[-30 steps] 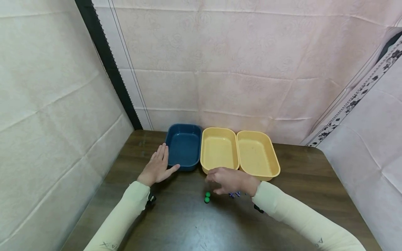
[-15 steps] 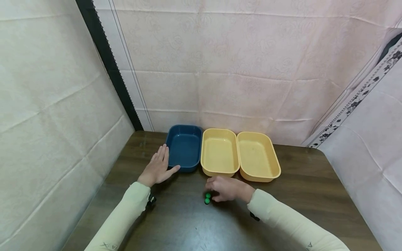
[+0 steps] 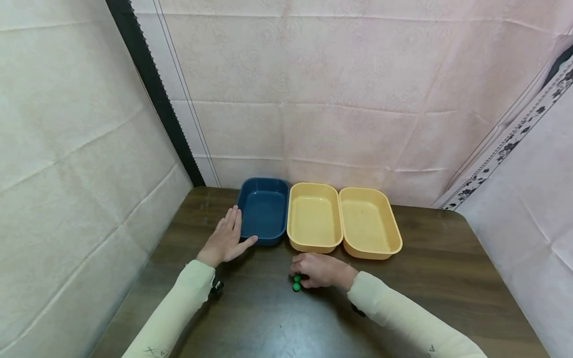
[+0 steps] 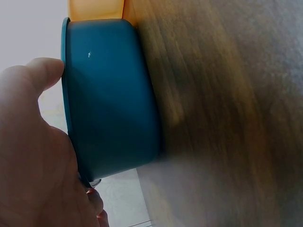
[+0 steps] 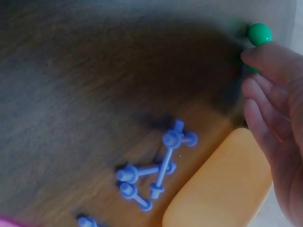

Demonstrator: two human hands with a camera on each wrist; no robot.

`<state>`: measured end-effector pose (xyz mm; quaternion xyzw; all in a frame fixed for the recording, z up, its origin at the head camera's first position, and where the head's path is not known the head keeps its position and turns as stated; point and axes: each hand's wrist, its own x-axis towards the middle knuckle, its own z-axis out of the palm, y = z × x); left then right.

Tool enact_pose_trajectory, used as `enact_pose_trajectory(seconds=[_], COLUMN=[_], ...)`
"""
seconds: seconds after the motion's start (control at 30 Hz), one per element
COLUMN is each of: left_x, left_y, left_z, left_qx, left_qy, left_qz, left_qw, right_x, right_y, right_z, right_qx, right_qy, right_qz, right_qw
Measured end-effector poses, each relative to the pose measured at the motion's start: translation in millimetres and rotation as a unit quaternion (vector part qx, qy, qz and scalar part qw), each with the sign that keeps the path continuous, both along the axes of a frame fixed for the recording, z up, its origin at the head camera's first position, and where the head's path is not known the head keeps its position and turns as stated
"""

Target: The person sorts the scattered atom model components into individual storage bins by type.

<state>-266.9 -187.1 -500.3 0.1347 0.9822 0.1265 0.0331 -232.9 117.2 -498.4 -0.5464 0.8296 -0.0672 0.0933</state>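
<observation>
My left hand [image 3: 222, 241] lies with straight, spread fingers along the left rim of the dark blue tub [image 3: 263, 211]. In the left wrist view, its thumb touches the rim. Two small green balls [image 3: 296, 287] sit together on the table in front of the yellow tubs. My right hand [image 3: 320, 270] bends its fingers and thumb round the farther ball. In the right wrist view, one green ball [image 5: 259, 34] shows whole beyond the thumb, and the other is mostly covered by the thumb and fingers. Several blue-purple peg-like pieces [image 5: 163, 168] lie near that wrist.
Two yellow tubs, the middle one [image 3: 315, 216] and the right one [image 3: 370, 221], stand beside the blue tub at the back of the brown table [image 3: 250, 313]. A pink edge [image 5: 12, 222] shows at the corner of the right wrist view. Cloth walls [image 3: 349, 89] surround the table.
My right hand has moved slightly left and toward me, and its fingers have closed round the farther green ball. The hand now hides the purple pieces from the head view. My left hand stays put.
</observation>
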Motion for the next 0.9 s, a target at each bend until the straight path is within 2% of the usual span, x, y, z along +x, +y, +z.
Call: enact_pose_trajectory(seconds=[0.23, 0.43, 0.67, 0.9], left_x=[0.3, 0.3, 0.3, 1.0], left_y=[1.3, 0.6, -0.2, 0.0], left_z=[0.4, 0.8, 0.3, 1.7], left_qx=[0.001, 0.0, 0.001, 0.001], left_qy=[0.003, 0.004, 0.005, 0.002], left_qz=[0.001, 0.001, -0.002, -0.002], left_qw=[1.0, 1.0, 1.0, 1.0], right_x=[-5.6, -9.7, -11.9, -12.9], right_y=[2.5, 5.0, 3.7, -2.0], right_z=[0.4, 3.6, 13.5, 29.3], right_qx=[0.0, -0.022, -0.012, 0.003], right_qy=[-0.016, -0.03, -0.052, -0.057], right_qz=[-0.039, -0.036, -0.044, -0.051], right_qw=[0.999, 0.999, 0.998, 0.997])
